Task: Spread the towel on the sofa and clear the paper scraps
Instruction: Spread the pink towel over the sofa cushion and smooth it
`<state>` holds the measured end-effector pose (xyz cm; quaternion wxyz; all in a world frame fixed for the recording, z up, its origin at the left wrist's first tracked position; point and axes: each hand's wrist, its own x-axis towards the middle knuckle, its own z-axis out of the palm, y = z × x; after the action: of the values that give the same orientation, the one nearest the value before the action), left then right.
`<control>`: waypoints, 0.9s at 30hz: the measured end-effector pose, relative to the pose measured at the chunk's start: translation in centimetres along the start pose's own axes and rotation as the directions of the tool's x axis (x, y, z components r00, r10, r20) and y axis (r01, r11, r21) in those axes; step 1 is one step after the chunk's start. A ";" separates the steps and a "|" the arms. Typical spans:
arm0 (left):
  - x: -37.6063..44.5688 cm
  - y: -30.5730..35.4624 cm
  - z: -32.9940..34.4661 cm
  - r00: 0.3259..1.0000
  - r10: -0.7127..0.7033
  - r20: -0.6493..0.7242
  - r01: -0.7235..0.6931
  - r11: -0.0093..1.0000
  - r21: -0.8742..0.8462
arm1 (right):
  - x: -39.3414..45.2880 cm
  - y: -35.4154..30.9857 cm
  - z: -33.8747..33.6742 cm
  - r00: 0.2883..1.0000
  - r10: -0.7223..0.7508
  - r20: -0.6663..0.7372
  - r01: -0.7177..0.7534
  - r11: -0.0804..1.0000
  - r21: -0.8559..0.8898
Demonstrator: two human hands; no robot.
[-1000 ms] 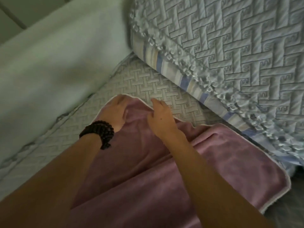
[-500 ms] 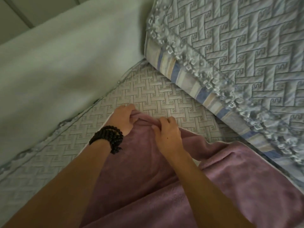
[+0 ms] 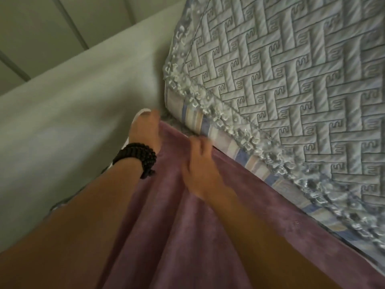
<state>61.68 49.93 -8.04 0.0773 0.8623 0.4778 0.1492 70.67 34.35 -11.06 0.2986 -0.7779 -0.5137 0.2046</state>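
A mauve towel (image 3: 170, 222) with a white hem lies stretched over the sofa seat, in long folds, and reaches the corner where the armrest meets the back cushion. My left hand (image 3: 145, 130), a black bead bracelet on its wrist, grips the towel's far corner against the armrest. My right hand (image 3: 200, 172), blurred, holds the towel's far edge right next to the cushion's striped border. No paper scraps are in view.
A quilted grey-blue back cushion (image 3: 291, 84) with a lace fringe rises on the right. The pale sofa armrest (image 3: 68, 113) runs along the left, with wall panels (image 3: 52, 28) behind it.
Both hands pulled the towel's far edge forward to the sofa's corner. The quilted seat that showed beyond the towel is now covered.
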 end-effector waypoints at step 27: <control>-6.1 -8.0 4.1 0.919 0.080 0.387 -0.048 0.995 -0.090 | 4.7 3.4 4.9 0.980 0.142 0.140 -0.058 0.875 -0.480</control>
<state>53.61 49.07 -15.27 0.1997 0.8862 0.4181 -0.0043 71.69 38.94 -17.03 0.0436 -0.8323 -0.5307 0.1539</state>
